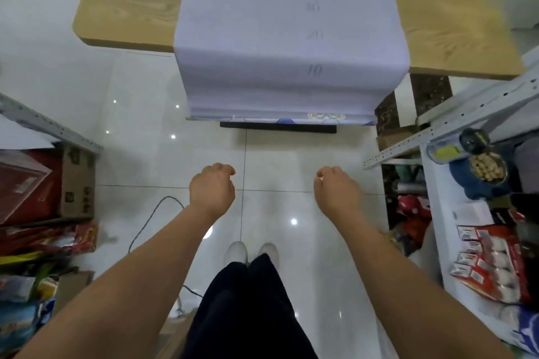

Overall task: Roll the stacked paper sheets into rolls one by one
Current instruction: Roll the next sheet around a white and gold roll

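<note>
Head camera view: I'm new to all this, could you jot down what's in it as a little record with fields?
Paper stack: white sheets on the table, near end hanging over its edge
Table: light wood, showing on both sides of the paper
Left hand: in the air short of the paper, fingers loosely curled, holding nothing
Right hand: likewise, apart from the left
Rolls: none in view
Surroundings: glossy tiled floor, shelves of packaged goods on the right, cardboard box on the left
</note>
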